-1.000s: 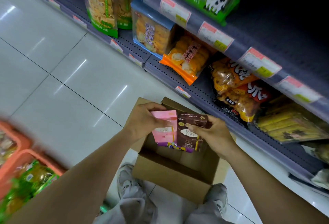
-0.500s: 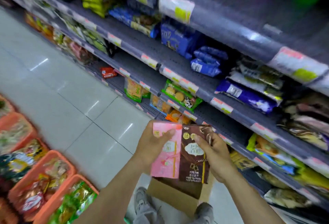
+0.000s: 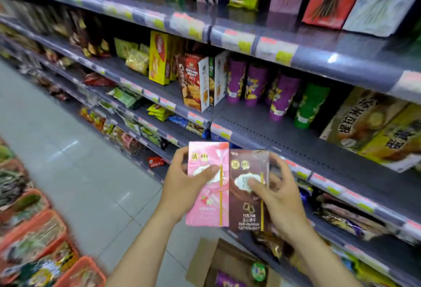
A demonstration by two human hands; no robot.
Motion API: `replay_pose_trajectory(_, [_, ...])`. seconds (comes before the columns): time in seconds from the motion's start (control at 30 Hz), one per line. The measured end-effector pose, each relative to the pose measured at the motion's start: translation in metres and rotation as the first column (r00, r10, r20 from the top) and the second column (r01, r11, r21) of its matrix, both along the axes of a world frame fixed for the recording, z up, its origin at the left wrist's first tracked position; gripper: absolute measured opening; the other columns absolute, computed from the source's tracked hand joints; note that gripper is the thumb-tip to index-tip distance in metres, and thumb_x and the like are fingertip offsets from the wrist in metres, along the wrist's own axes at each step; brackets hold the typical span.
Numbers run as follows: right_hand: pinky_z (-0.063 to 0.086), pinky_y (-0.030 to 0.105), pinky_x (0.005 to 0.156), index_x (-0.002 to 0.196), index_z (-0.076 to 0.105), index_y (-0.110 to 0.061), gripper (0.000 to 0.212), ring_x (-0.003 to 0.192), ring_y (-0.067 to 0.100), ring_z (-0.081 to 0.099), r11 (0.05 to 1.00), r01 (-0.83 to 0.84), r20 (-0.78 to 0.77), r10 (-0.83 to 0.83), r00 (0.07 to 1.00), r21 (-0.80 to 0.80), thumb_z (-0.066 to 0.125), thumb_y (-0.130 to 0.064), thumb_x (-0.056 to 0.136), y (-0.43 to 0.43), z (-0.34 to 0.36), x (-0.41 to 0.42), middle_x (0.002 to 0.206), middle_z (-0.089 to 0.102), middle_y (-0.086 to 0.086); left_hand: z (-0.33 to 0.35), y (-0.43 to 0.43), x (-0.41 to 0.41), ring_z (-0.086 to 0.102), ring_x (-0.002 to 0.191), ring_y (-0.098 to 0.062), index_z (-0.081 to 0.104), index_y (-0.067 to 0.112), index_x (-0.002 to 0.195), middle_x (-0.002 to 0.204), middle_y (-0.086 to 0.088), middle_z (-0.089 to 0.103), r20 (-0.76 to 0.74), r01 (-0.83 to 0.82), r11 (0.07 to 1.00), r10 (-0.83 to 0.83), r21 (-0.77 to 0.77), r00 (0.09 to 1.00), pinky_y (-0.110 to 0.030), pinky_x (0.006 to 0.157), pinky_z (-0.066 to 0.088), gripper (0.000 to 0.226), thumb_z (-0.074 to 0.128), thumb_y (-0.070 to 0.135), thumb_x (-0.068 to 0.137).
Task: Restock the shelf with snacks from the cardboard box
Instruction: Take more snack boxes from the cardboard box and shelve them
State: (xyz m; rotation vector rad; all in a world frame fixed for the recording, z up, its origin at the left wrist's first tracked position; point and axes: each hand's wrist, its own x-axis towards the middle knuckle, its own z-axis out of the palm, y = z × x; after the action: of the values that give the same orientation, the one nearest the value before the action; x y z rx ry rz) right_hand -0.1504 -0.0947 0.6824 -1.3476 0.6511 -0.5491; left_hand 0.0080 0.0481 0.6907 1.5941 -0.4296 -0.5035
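I hold two tall snack boxes upright, side by side, in front of the shelves. My left hand (image 3: 182,182) grips the pink box (image 3: 208,202), thumb across its front. My right hand (image 3: 276,193) grips the brown chocolate box (image 3: 247,209), thumb on its label. The open cardboard box (image 3: 205,261) stands on the floor below my hands, with a purple and a green pack visible inside. A grey shelf (image 3: 255,125) with a bare stretch lies just beyond the two boxes.
On that shelf stand purple cups (image 3: 257,84), a green cup (image 3: 311,104), a red-brown box (image 3: 193,81) and yellow boxes (image 3: 387,136). Higher and lower shelves are packed with snacks. Orange baskets (image 3: 34,241) of goods line the left; grey tiled floor (image 3: 79,161) runs between.
Both hands have lifted the pink and brown boxes up out of the cardboard box to shelf height. My view has swung up from the floor to the middle shelves.
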Motion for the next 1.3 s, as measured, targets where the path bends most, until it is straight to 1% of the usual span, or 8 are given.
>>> replay_pose_trajectory(0.13, [0.060, 0.027, 0.067, 0.145, 0.042, -0.035, 0.062, 0.093, 0.016, 0.076, 0.991, 0.000, 0.051, 0.007, 0.999, -0.131, 0.066, -0.008, 0.094, -0.003, 0.050, 0.008, 0.111, 0.077, -0.008, 0.050, -0.006, 0.007, 0.071, 0.099, -0.006, 0.056, 0.039, 0.129, 0.108, 0.014, 0.074, 0.117, 0.133, 0.991, -0.129, -0.030, 0.985, -0.030, 0.083, 0.055, 0.048, 0.075, 0.025, 0.088])
replay_pose_trajectory(0.27, [0.057, 0.020, 0.076, 0.156, 0.025, -0.040, 0.093, 0.104, 0.003, 0.071, 0.958, -0.070, 0.012, 0.076, 0.997, -0.279, 0.073, 0.000, 0.087, -0.012, 0.090, 0.003, 0.118, 0.072, -0.023, 0.086, -0.008, 0.015, 0.067, 0.111, -0.011, 0.029, 0.051, 0.148, 0.122, 0.015, 0.069, 0.173, 0.271, 0.961, -0.258, -0.056, 0.950, -0.046, 0.098, 0.052, 0.092, 0.077, 0.008, 0.083])
replay_pose_trajectory(0.43, [0.056, 0.045, 0.098, 0.153, 0.010, -0.057, 0.118, 0.120, 0.014, 0.066, 0.882, -0.089, -0.060, 0.069, 0.996, -0.462, 0.083, -0.001, 0.079, -0.028, 0.141, -0.019, 0.136, 0.063, -0.010, 0.125, -0.028, 0.011, 0.064, 0.116, -0.007, 0.023, 0.045, 0.149, 0.123, 0.015, 0.065, 0.271, 0.404, 0.913, -0.376, -0.055, 0.886, -0.045, 0.099, 0.053, 0.116, 0.086, -0.003, 0.065])
replay_pose_trajectory(0.67, [0.052, 0.049, 0.104, 0.146, -0.007, -0.068, 0.120, 0.120, 0.009, 0.063, 0.785, 0.031, -0.057, -0.084, 0.995, -0.619, 0.081, -0.015, 0.084, -0.061, 0.196, -0.076, 0.150, 0.047, -0.018, 0.181, -0.082, -0.043, 0.062, 0.095, 0.015, 0.032, 0.040, 0.134, 0.117, 0.016, 0.060, 0.352, 0.416, 0.900, -0.349, -0.132, 0.868, -0.007, 0.069, 0.052, 0.097, 0.088, -0.002, 0.066])
replay_pose_trajectory(0.8, [0.054, 0.030, 0.099, 0.151, 0.005, -0.057, 0.112, 0.114, -0.006, 0.062, 0.739, 0.128, -0.001, -0.171, 0.985, -0.662, 0.080, -0.007, 0.084, -0.087, 0.220, -0.120, 0.126, 0.059, -0.034, 0.200, -0.124, -0.079, 0.067, 0.097, 0.005, 0.051, 0.041, 0.124, 0.109, 0.015, 0.071, 0.377, 0.427, 0.886, -0.339, -0.181, 0.862, -0.015, 0.073, 0.056, 0.080, 0.092, 0.009, 0.063])
replay_pose_trajectory(0.97, [0.055, 0.036, 0.098, 0.147, 0.012, -0.063, 0.112, 0.112, -0.003, 0.063, 0.678, 0.206, 0.020, -0.272, 0.962, -0.706, 0.083, -0.008, 0.079, -0.114, 0.242, -0.178, 0.120, 0.061, -0.036, 0.224, -0.169, -0.130, 0.071, 0.102, -0.007, 0.057, 0.029, 0.130, 0.112, 0.011, 0.074, 0.400, 0.530, 0.819, -0.420, -0.221, 0.815, -0.031, 0.085, 0.059, 0.073, 0.088, 0.006, 0.069])
replay_pose_trajectory(1.17, [0.055, 0.022, 0.090, 0.149, 0.008, -0.061, 0.121, 0.108, -0.009, 0.064, 0.652, 0.291, 0.040, -0.371, 0.928, -0.700, 0.086, -0.005, 0.075, -0.137, 0.254, -0.249, 0.126, 0.057, -0.033, 0.243, -0.216, -0.194, 0.070, 0.100, 0.000, 0.055, 0.034, 0.127, 0.110, 0.017, 0.073, 0.438, 0.653, 0.739, -0.537, -0.168, 0.721, -0.022, 0.082, 0.057, 0.068, 0.085, 0.005, 0.073])
replay_pose_trajectory(1.3, [0.058, 0.037, 0.089, 0.151, 0.016, -0.054, 0.117, 0.108, 0.009, 0.069, 0.607, 0.340, 0.072, -0.422, 0.904, -0.718, 0.085, 0.000, 0.073, -0.158, 0.262, -0.290, 0.120, 0.065, -0.025, 0.253, -0.249, -0.233, 0.068, 0.101, 0.000, 0.048, 0.035, 0.129, 0.113, 0.015, 0.070, 0.449, 0.712, 0.688, -0.597, -0.139, 0.665, -0.024, 0.087, 0.055, 0.084, 0.087, -0.003, 0.066])
